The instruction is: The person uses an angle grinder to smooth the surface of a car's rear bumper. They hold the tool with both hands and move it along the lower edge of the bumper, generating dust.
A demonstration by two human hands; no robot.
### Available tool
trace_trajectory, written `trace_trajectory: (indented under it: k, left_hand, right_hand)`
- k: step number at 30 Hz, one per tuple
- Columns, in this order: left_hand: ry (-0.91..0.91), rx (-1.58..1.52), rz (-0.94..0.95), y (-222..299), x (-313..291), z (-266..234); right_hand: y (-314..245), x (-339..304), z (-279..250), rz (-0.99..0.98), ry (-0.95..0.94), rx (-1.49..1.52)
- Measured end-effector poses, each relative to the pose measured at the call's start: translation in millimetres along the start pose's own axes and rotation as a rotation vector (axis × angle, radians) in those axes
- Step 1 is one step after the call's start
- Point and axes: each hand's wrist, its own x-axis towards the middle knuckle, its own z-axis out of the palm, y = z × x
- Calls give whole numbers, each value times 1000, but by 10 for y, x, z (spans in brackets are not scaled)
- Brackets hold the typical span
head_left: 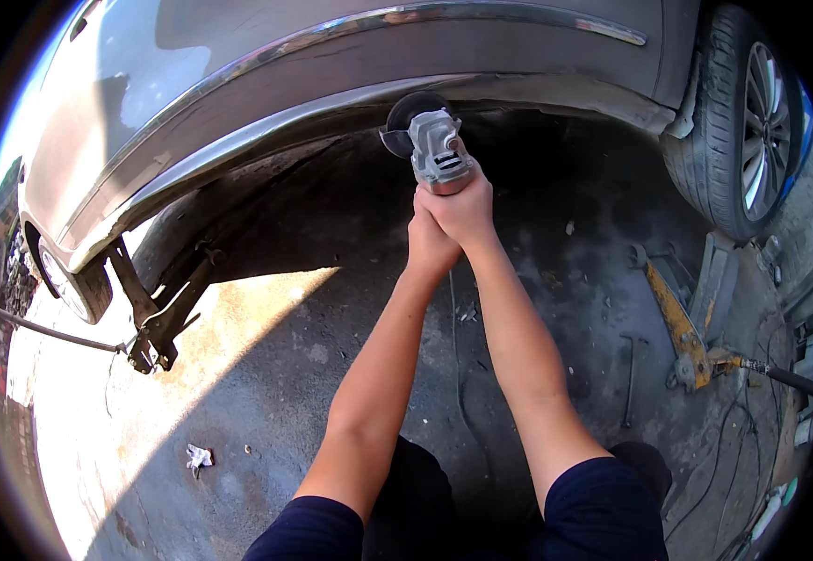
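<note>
Both my arms reach forward and meet at an angle grinder [440, 145] with a grey metal head. My right hand [469, 208] is wrapped round its body just behind the head. Close against it and slightly nearer to me, my left hand [431, 236] is closed round the rear of the tool. The dark disc [417, 105] and its guard lie at the lower edge of the car's sill [331, 105]; I cannot tell whether the disc touches the metal. A thin cord [458, 355] trails from beneath my hands along the floor.
The grey-brown car [518, 56] stands raised, its wheel [752, 126] at the right. A dark floor jack [149, 327] is at the left, a yellow one [677, 327] at the right. A metal bar tool [631, 374], cables [729, 439] and a crumpled scrap [199, 457] lie on the floor.
</note>
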Motion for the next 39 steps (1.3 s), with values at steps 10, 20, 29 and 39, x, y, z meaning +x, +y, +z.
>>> trace_trajectory:
  k: [10,20,29,39]
  left_hand:
    - [-14,-26,-49,16,-23,11]
    - [-21,-80,46,-107,36,91]
    - [-46,-62,37,-161,54,46]
    - [-64,-75,31,-147,47,89]
  right_hand:
    - [74,17,-3,38,9,-19]
    - [-15,28,-49,79,-14,-128]
    - [-36,40,35,110,-17,-156]
    - [-80,33,-39,117,1,-201]
